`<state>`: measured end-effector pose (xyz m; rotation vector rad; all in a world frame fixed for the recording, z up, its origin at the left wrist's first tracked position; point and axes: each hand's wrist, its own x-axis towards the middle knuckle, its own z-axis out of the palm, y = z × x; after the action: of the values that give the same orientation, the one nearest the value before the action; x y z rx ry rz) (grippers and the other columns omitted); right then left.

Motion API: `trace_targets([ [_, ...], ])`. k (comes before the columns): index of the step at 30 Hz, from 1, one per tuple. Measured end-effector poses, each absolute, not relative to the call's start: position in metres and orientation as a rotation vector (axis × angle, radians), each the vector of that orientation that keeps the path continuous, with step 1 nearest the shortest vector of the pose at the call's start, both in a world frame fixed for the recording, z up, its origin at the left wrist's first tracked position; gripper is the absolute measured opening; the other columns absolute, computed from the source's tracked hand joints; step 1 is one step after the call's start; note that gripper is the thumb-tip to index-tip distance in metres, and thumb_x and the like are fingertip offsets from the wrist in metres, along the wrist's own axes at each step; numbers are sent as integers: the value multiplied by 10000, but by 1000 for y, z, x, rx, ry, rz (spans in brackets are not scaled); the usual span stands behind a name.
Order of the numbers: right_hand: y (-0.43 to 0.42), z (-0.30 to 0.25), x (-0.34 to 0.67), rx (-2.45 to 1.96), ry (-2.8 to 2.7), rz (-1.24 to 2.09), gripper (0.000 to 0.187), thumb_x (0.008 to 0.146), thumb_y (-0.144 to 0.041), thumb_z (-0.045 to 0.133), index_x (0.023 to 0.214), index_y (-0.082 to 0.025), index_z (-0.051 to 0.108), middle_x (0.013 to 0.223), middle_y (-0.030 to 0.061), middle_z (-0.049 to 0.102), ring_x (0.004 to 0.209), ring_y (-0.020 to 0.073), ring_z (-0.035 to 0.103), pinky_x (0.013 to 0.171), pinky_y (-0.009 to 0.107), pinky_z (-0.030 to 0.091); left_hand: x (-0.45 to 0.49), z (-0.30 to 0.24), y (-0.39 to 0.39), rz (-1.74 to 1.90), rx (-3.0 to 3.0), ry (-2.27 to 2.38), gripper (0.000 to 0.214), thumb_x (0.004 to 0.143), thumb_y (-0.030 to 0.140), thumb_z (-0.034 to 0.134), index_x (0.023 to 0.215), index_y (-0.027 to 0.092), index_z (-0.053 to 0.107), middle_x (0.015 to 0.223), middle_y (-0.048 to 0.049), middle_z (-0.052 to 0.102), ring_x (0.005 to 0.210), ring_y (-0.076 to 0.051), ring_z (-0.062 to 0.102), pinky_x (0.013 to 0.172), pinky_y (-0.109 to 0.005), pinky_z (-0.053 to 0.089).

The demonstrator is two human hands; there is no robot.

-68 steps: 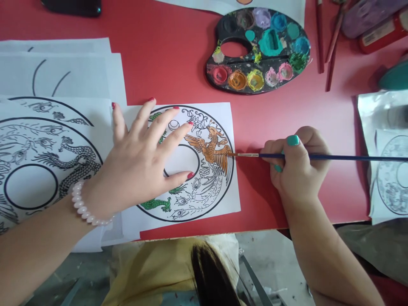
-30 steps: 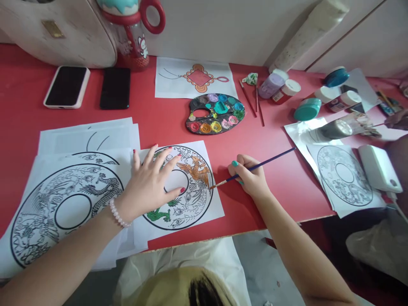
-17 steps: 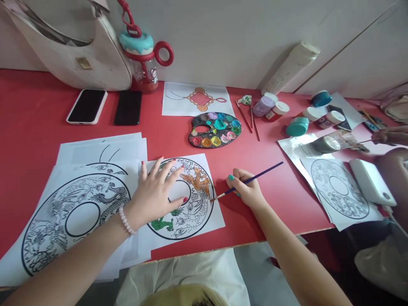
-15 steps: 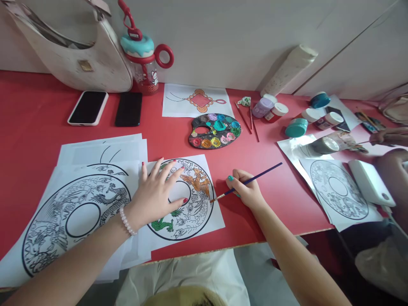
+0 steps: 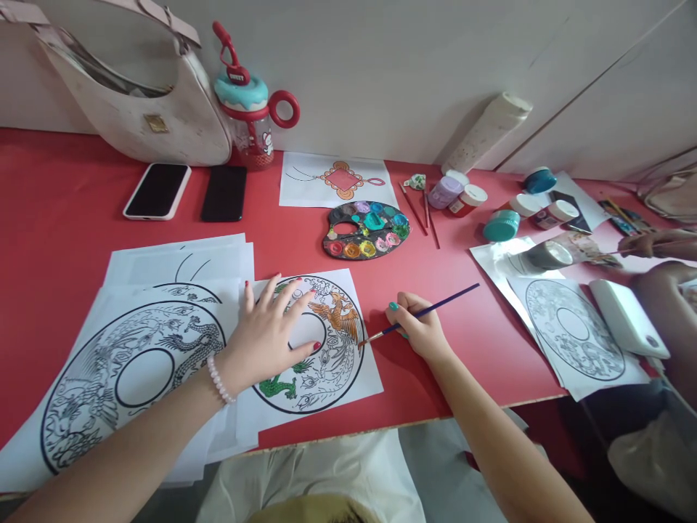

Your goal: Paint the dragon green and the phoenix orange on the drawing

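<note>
My left hand (image 5: 274, 333) lies flat with fingers spread on a printed sheet (image 5: 366, 381) that bears a ring-shaped dragon and phoenix drawing. Parts of the drawing are painted: an orange phoenix at upper right and a green dragon at lower left. My right hand (image 5: 418, 325) pinches a thin blue paintbrush (image 5: 451, 296). Its tip touches the sheet at the lower edge of the orange wing, near the ring's outer line. Beyond the sheet sits a black paint palette (image 5: 369, 229) with several colours in its wells. My left hand hides part of the drawing.
Left are stacked printed sheets (image 5: 144, 376), two phones (image 5: 157, 191), a handbag (image 5: 141, 123) and a drink cup (image 5: 250, 123). A lantern-like picture (image 5: 310, 190), loose brushes (image 5: 428, 211) and paint jars (image 5: 501, 225) stand behind. Another person's hand (image 5: 647, 244) is at far right, near another sheet (image 5: 571, 330).
The view has shifted slightly, so the background things sit a little lower. Both hands keep nearly the same places, with the brush tip still at the orange wing.
</note>
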<state>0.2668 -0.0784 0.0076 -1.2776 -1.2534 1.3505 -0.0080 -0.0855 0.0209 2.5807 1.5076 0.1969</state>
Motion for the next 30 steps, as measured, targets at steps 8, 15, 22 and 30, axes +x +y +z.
trace_targets([
  [8,-76,5,267,-1273,-1171,1349,447,772,-410,644,561,-213,303,449,-78,321,406,52,250,409,225,152,-8,22,-86,156,2596,1517,683,804,554,542,1394,250,381,1489,-108,355,1375,-417,243,1050,-737,144],
  [15,-78,5,268,-1272,-1203,1359,444,786,-410,637,565,-213,306,458,-77,324,414,51,250,416,226,150,-7,22,-85,136,2601,1520,685,813,565,531,1392,230,383,1492,-106,349,1375,-411,236,1052,-732,147],
  [22,-75,0,270,-1293,-1155,1305,442,787,-402,642,566,-210,311,456,-79,314,420,51,248,424,227,144,-7,17,-86,137,2589,1534,690,809,567,541,1397,248,372,1497,-86,344,1384,-400,221,1069,-719,126],
  [30,-78,0,270,-1250,-1186,1358,443,805,-398,637,570,-206,314,463,-78,312,424,51,249,428,227,142,-7,19,-86,138,2612,1532,686,816,560,540,1397,235,371,1493,-89,349,1375,-403,235,1057,-726,142],
])
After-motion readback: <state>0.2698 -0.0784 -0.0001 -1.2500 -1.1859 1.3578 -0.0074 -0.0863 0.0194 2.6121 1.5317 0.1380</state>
